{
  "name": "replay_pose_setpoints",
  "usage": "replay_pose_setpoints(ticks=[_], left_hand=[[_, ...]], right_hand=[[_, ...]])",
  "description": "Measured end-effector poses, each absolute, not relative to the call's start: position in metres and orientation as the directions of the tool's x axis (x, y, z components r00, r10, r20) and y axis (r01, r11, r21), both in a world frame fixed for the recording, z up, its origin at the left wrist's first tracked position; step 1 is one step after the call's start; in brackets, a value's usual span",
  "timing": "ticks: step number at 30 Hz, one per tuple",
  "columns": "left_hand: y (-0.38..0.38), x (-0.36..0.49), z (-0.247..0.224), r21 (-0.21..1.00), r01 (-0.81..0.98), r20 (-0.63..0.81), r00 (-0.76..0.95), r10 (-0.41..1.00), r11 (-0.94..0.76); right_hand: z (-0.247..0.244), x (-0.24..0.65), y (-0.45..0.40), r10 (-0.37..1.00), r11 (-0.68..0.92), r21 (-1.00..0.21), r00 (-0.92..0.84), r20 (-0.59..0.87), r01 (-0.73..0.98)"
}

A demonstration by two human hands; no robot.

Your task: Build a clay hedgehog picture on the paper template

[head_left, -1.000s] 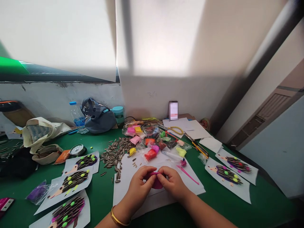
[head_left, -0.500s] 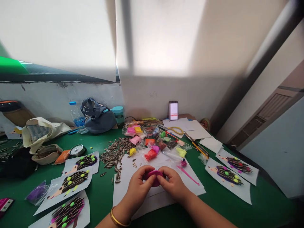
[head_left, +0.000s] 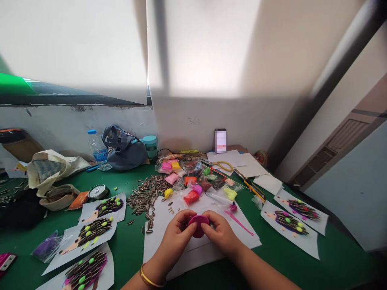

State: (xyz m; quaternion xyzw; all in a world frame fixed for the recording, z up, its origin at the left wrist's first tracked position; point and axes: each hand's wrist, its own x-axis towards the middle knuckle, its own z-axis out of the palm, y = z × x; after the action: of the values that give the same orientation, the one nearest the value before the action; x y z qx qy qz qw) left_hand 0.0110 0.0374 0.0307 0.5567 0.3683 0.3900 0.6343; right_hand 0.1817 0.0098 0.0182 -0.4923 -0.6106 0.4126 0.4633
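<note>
A flattened magenta clay disc [head_left: 198, 226] is held between both hands above white paper [head_left: 193, 253]. My left hand [head_left: 178, 233] pinches its left edge with thumb and fingers. On its right edge, my right hand [head_left: 219, 233] has the thumb and fingers closed. Beyond the hands lie bags of coloured clay [head_left: 191, 197], a white pen-like tool [head_left: 219, 199] and a pink plastic tool [head_left: 240, 223]. A pile of striped sunflower seeds [head_left: 149, 193] spreads to the left of the paper's top edge.
Seed-covered hedgehog pictures lie at left [head_left: 87, 233] and right [head_left: 290, 223] on the green table [head_left: 130, 257]. Behind stand a phone [head_left: 220, 141], a blue bag [head_left: 125, 153], a water bottle [head_left: 98, 149] and a teal-lidded jar [head_left: 150, 147]. Scissors [head_left: 223, 165] rest near the wall.
The magenta disc has tilted so more of its round face shows, and the thumbs have moved apart toward its edges. The view has shifted very slightly.
</note>
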Motion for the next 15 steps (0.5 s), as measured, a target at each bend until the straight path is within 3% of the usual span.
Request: replay_pose_setpoints(ticks=[6,15], left_hand=[[0.0385,0.0106,0.0293,1.000,0.020,0.000,0.401,0.916,-0.009],[0.0394,0.0100,0.0252,0.999,-0.033,0.012,0.393,0.920,0.001]], right_hand=[[0.0176,0.1817,0.0097,0.974,0.210,-0.953,-0.129,0.185,0.221],[0.0193,0.1791,0.0096,0.976,0.206,-0.945,-0.117,0.181,0.253]])
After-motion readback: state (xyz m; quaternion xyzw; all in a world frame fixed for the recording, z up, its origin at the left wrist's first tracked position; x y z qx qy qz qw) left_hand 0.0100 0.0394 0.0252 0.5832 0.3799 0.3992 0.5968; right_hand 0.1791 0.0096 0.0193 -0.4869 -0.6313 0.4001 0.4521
